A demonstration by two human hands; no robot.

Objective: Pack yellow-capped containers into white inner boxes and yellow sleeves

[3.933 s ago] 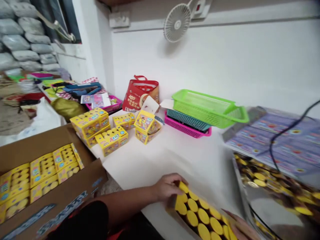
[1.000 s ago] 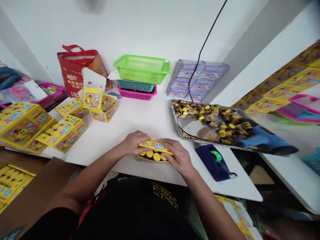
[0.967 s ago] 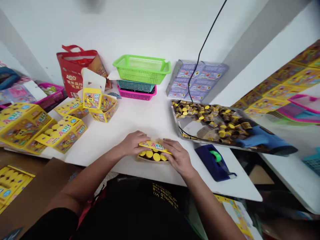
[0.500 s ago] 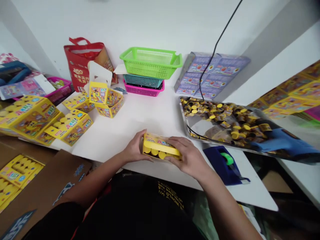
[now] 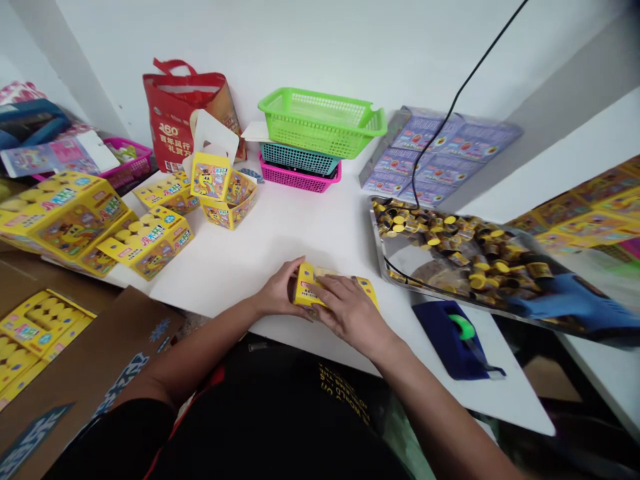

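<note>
While a small yellow printed box (image 5: pixel 311 285) is being gripped between both hands, it is being kept on a white table (image 5: pixel 280 230), near the table's front edge. Its left end is being clasped by the left hand (image 5: pixel 277 293), and its top is being pressed by the right hand (image 5: pixel 350 313), with the fingers spread across it. To the right of the hands, a blue tape dispenser (image 5: pixel 450 343) is being kept on the table, near a steel tray (image 5: pixel 400 283) heaped with yellow-capped containers (image 5: pixel 480 257). To the left, a cardboard carton (image 5: pixel 120 333) holding yellow boxes is being left open, and more yellow boxes (image 5: pixel 147 243) are being piled on the table. Farther back, green, teal and pink baskets (image 5: pixel 320 123) are being kept stacked beside a red bag (image 5: pixel 180 113), against the wall (image 5: pixel 350 53).
</note>
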